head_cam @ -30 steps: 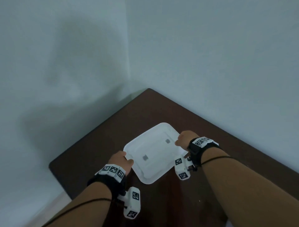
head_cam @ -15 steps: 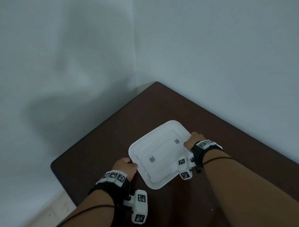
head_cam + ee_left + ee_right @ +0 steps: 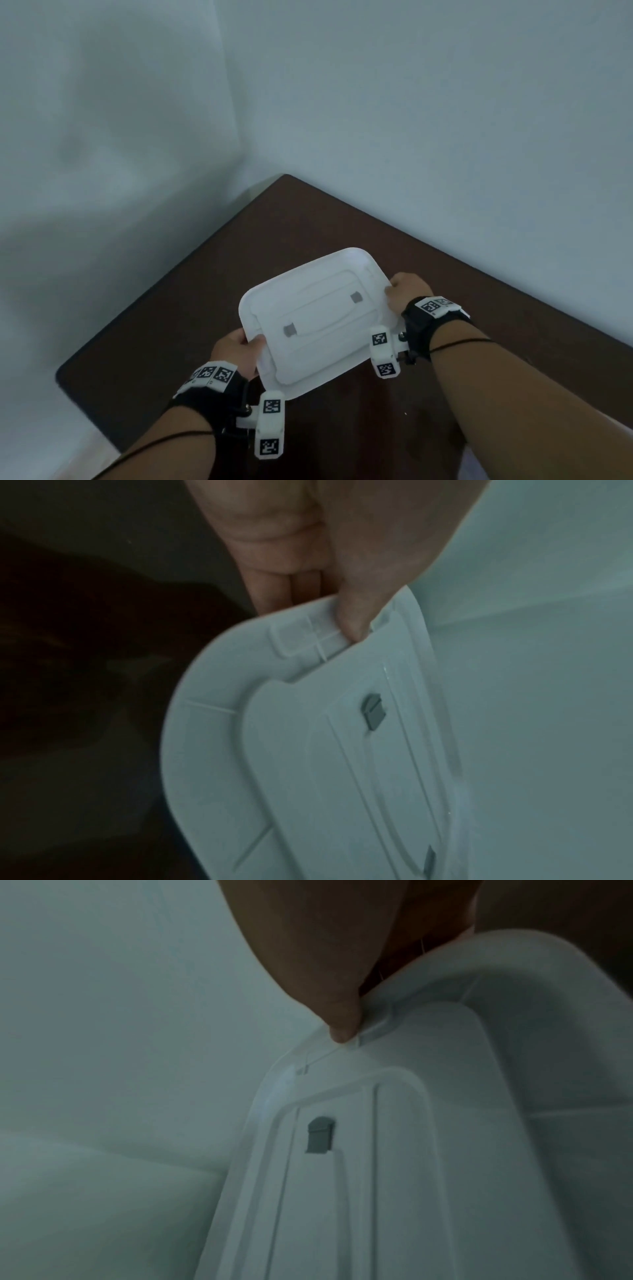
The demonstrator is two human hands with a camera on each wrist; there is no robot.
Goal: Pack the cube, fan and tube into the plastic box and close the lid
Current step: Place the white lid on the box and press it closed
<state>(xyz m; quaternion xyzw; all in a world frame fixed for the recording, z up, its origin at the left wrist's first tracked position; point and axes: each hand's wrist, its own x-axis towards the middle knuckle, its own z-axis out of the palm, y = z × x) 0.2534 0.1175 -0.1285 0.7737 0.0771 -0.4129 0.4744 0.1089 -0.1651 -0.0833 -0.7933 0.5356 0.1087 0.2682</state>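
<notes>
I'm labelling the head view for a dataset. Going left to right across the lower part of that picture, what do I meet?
Left hand gripping the lid's left edge → white lid → right hand gripping its right edge. All of it is over the dark brown table.

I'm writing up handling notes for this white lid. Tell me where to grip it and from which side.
Grip the white lid at its two short ends, one hand from each side, on the flat outer rim. The rim is thin and wide enough to pinch: the left hand pinches it with thumb on top and fingers beneath, and the right hand grips the opposite end.
</notes>
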